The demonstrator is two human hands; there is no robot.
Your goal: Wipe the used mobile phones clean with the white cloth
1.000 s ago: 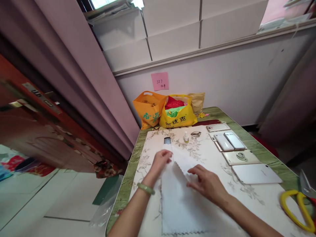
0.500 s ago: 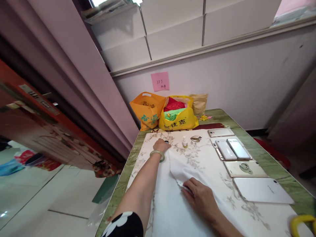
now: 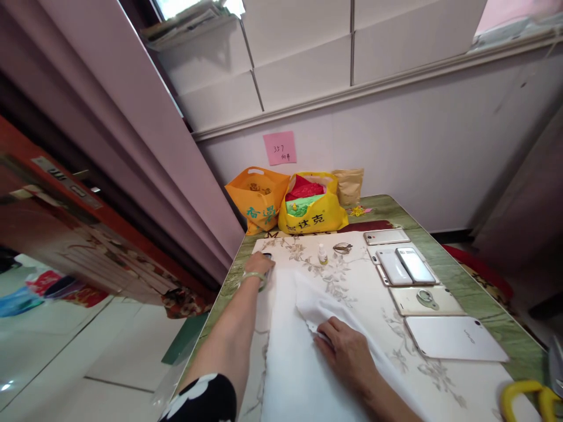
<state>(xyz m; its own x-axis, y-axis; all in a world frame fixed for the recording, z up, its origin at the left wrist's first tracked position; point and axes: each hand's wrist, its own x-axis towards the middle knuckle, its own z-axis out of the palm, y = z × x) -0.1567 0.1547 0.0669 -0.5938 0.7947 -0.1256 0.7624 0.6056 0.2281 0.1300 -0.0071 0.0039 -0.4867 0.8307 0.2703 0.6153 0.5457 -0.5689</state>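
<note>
A white cloth point(image 3: 292, 363) lies over the near middle of the table, with one edge folded up. My right hand point(image 3: 345, 351) is closed on that edge, fingertips pinching the fabric. Something dark shows by its fingertips, too small to name. Farther up and to the left, my left hand point(image 3: 258, 265), with a pale green bangle point(image 3: 259, 278) at the wrist, is closed around a small dark-topped object point(image 3: 267, 256). Most of that object is hidden by the fingers. This hand is beyond the cloth's left edge, above the floral table cover point(image 3: 285, 249).
A small white bottle point(image 3: 322, 255) and eyeglasses point(image 3: 342, 248) are near the middle. Several phones point(image 3: 455, 338) line the right side. Yellow-handled scissors point(image 3: 512, 398) show at the lower right. Orange point(image 3: 259, 196) and yellow point(image 3: 312, 220) bags stand at the back.
My left hand has moved left, from the cloth's far end to past its left edge, with the dark-topped object. My right hand keeps its hold on the cloth. The view has shifted slightly.
</note>
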